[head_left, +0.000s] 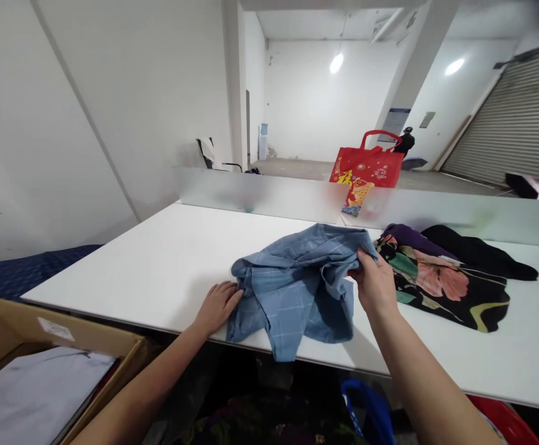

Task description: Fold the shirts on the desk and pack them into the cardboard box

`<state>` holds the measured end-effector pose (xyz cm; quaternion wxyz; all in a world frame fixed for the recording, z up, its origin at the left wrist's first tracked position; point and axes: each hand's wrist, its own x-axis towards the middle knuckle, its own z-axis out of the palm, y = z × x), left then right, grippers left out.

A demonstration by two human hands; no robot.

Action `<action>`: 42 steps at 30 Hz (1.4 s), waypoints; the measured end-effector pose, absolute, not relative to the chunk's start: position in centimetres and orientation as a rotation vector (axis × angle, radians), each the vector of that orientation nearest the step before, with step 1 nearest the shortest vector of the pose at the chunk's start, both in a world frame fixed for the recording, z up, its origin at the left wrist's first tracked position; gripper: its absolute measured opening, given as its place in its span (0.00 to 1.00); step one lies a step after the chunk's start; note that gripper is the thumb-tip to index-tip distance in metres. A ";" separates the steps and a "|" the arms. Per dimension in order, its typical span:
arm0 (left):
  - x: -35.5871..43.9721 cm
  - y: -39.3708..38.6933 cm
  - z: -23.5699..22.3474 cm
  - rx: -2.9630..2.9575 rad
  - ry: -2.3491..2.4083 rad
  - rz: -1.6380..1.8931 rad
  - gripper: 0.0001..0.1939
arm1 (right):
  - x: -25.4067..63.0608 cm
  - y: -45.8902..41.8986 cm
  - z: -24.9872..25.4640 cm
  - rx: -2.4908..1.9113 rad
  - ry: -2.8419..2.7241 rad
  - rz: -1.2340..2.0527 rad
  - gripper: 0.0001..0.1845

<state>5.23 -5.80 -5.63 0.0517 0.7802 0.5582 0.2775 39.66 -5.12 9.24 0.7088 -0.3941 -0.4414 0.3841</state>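
A crumpled light-blue checked shirt (292, 290) lies across the front of the white table (172, 253), one part hanging over the near edge. My right hand (376, 278) pinches its upper right side between thumb and fingers and lifts that part off the tabletop. On the other side, my left hand (218, 306) rests on the table with fingers stretched out, the fingertips touching the shirt's left edge. Right of the shirt lies a black garment with large flowers (450, 290), beside a purple cloth (413, 240) and a black cloth (478, 250).
A frosted divider (260, 193) runs along the table's back, with a red bag (366, 167) at it. Low on the left stands a cardboard box (125, 343) holding a white flat item (42, 395). Blue (374, 411) and red items are below the front edge. A person (405, 143) is far back.
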 end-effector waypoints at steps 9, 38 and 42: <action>7.9 -6.9 -4.7 1.955 1.671 1.068 0.11 | 41.2 -6.2 10.4 -0.931 -1.139 0.842 0.11; 4.9 -6.1 -5.0 1.677 1.880 1.066 0.15 | 55.4 -0.8 0.7 -1.790 -1.664 -0.085 0.15; 5.0 -6.1 -4.7 1.684 1.863 1.085 0.16 | 42.5 -6.1 1.7 -1.137 -2.324 0.063 0.35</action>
